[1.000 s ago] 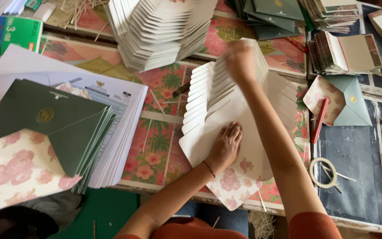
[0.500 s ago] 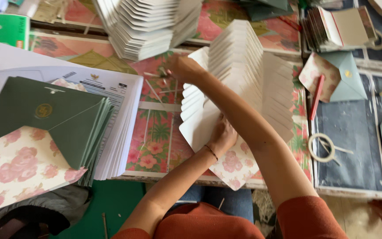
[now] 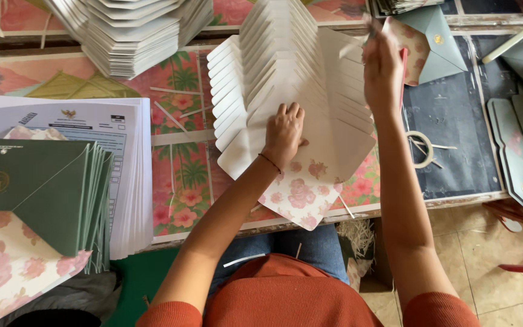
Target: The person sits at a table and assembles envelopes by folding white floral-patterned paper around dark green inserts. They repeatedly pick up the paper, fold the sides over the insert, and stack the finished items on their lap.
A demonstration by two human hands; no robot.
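My left hand (image 3: 284, 132) presses flat on a fanned row of white unfolded envelopes (image 3: 273, 79), holding it to the table. The nearest envelope shows a pink rose-print flap (image 3: 301, 197) that hangs over the table's front edge. My right hand (image 3: 382, 69) hovers over the right side flaps of the same row, blurred, with its fingers together near the upper right; whether it pinches a flap I cannot tell.
Another fanned stack of white envelopes (image 3: 131, 33) lies at the back left. Green envelopes (image 3: 31, 188) sit on a pile of printed paper (image 3: 122, 139) at the left. A tape roll (image 3: 420, 148) and grey-blue envelopes (image 3: 437, 39) lie on the dark mat (image 3: 455, 121) at the right.
My right hand swept from the left side of the envelope row across to its right side. My left hand stayed pressed on the row, shifting slightly up.
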